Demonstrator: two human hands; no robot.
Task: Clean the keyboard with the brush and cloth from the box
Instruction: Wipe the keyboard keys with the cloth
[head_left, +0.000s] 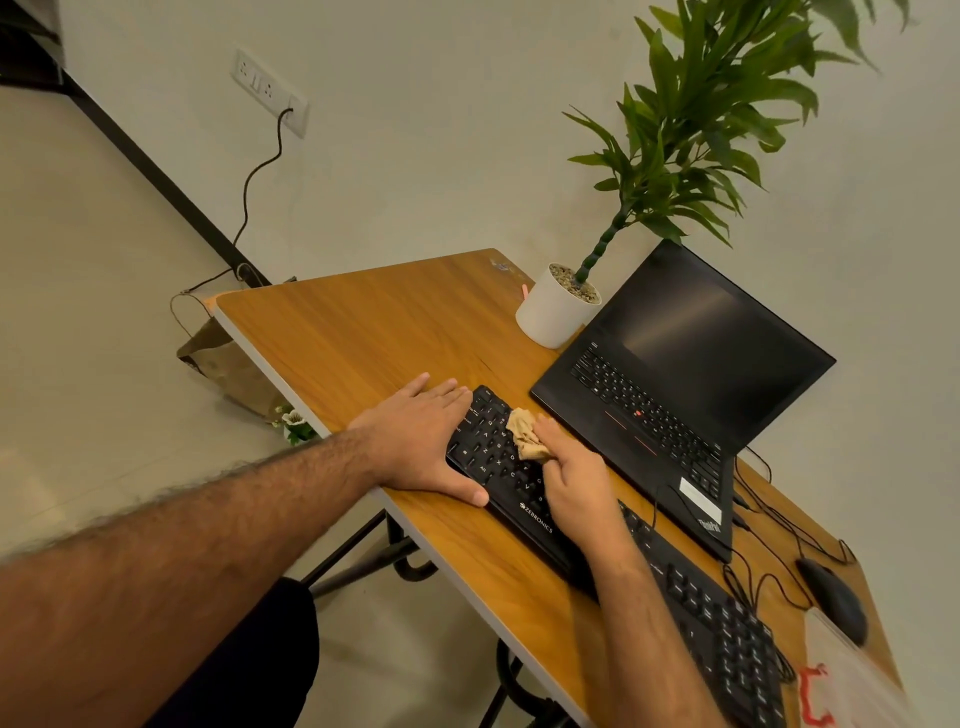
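Wooden table (363, 332) with a white edge, seen tilted, plain pale wall behind and pale floor at 9 o'clock. Black Zebronics keyboard (498, 467) lies along the near table edge, running from frame centre down toward 5 o'clock. Left hand (426, 436) lies flat, fingers straight and together, palm on the table at the keyboard's left end, thumb along its front edge, fingertips touching the top-left corner. Right hand (571, 478) sits on the keys, fingers curled round a crumpled tan cloth (525, 435), pressing it onto the upper left key rows; the cloth sticks out at 11 o'clock from the fingers.

Open black ThinkPad laptop (675, 374) at 2 o'clock from the cloth, just beside the keyboard, screen dark. White pot (550, 317) with a green plant (691, 135) at 12 o'clock from the cloth, touching the laptop's left corner or just beside it, cannot tell. Black mouse (831, 597) at 4 o'clock, near the right table edge, black cables (769, 566) looping between it and the laptop. Clear plastic box (852, 670) with a red marking at 5 o'clock, blurred, just below the mouse. Brown paper bag (228, 364) on the floor at 9 o'clock, beside the table. Wall socket (270, 91) at 11 o'clock with a cord hanging down.
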